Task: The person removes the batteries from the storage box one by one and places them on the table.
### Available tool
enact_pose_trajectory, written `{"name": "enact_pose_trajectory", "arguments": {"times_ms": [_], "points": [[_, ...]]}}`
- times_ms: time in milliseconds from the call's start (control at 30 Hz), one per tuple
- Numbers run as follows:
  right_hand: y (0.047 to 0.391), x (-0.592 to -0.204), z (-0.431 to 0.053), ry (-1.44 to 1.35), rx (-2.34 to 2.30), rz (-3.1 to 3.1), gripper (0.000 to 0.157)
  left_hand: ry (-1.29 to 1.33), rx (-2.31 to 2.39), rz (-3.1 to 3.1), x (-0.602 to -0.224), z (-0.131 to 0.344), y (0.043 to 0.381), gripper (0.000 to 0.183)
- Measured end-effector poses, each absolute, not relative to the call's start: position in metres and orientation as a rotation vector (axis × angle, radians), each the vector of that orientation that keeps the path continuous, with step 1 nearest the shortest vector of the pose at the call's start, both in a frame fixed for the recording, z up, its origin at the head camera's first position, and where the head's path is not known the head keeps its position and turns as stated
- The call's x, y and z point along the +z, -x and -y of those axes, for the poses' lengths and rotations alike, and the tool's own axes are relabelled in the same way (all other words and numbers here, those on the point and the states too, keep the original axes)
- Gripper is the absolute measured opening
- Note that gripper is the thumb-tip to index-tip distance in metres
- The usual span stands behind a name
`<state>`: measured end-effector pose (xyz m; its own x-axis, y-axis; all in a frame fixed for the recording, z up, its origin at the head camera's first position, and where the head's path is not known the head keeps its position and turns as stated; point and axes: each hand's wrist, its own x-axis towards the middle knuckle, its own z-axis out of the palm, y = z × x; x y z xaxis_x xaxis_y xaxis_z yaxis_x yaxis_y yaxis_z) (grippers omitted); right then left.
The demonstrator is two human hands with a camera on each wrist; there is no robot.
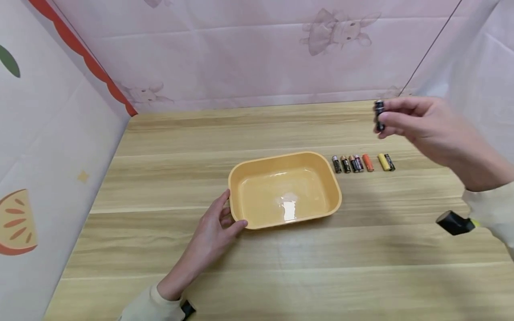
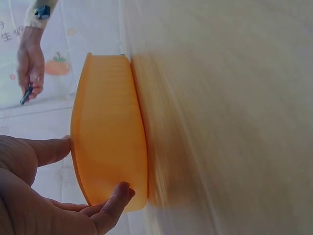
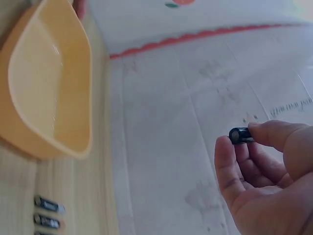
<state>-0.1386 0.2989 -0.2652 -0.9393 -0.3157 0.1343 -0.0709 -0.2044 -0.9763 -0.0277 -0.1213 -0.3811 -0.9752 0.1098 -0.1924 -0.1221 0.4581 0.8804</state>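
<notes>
A black battery [image 1: 379, 115] with a silvery end is pinched between the thumb and fingers of my right hand [image 1: 425, 122], raised above the back right of the table. In the right wrist view the same battery [image 3: 240, 135] points one flat end at the camera. An open yellow plastic tub [image 1: 281, 191] stands upright on the table with nothing inside. My left hand [image 1: 214, 225] holds its near left corner, thumb at the rim and fingers against the outer wall [image 2: 110, 132]. Right of the tub, several batteries lie in a row, among them an orange battery [image 1: 367, 162] and a yellow battery [image 1: 383, 162].
The wood-grain table [image 1: 160, 169] meets a pink patterned back curtain [image 1: 241, 58] and a white left side curtain [image 1: 52, 133]. Black wrist devices show at the right cuff [image 1: 491, 216] and left cuff [image 1: 158, 305]. In the row, black batteries [image 1: 345, 164] lie closest to the tub.
</notes>
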Motion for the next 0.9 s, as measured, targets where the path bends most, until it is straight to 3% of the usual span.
{"name": "enact_pose_trajectory", "arguments": {"times_ms": [233, 567, 700, 800, 900], "points": [[0.139, -0.264, -0.339, 0.206, -2.254, -2.233, 0.012, 0.02, 1.528, -2.479, -0.382, 0.122, 0.027, 0.088], [0.152, -0.301, -0.384, -0.187, -1.603, -2.779, 0.009, 0.038, 1.511, -2.483, -0.381, 0.122, 0.026, 0.088], [0.154, -0.327, -0.401, -0.292, -1.376, -2.815, 0.03, 0.039, 1.505, -2.485, -0.381, 0.122, 0.025, 0.089], [0.153, -0.345, -0.409, -0.303, -1.305, -2.787, 0.032, 0.035, 1.505, -2.487, -0.381, 0.122, 0.025, 0.088], [0.152, -0.359, -0.415, -0.292, -1.306, -2.726, 0.018, 0.035, 1.506, -2.487, -0.381, 0.123, 0.025, 0.088]]}}
